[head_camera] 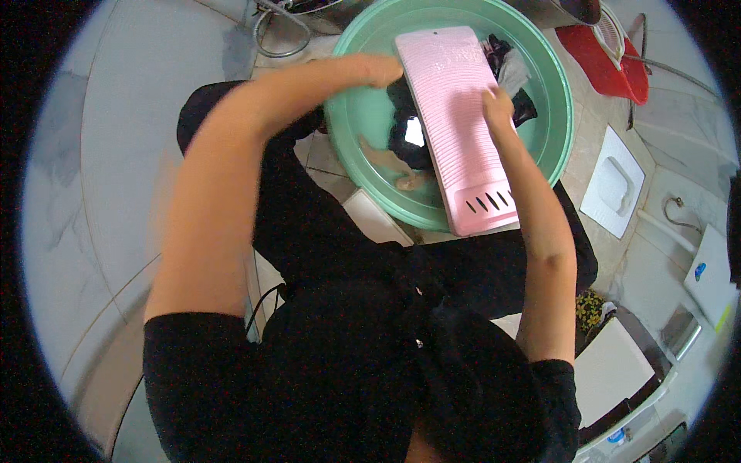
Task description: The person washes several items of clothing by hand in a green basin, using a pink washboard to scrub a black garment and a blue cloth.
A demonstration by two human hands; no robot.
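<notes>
A pink plastic washboard (454, 121) with ridges and slots leans across a large round green basin (564, 121), its slotted end over the near rim. My left hand (388, 70) is at the board's left edge near the far end; its fingers are hidden. My right hand (499, 107) lies at the board's right edge, and its grip cannot be made out. Dark wet cloth (408, 144) and a beige cloth (385, 159) lie in water left of the board. A grey cloth (513, 72) and more dark cloth (525, 108) show on its right.
The basin stands on a tiled floor between my knees. A metal hose (283, 55) coils at the far left. A red plastic container (602, 69) with a white basket is at the far right, a white squat toilet (615, 182) at the right. A white board (376, 217) touches the basin's near side.
</notes>
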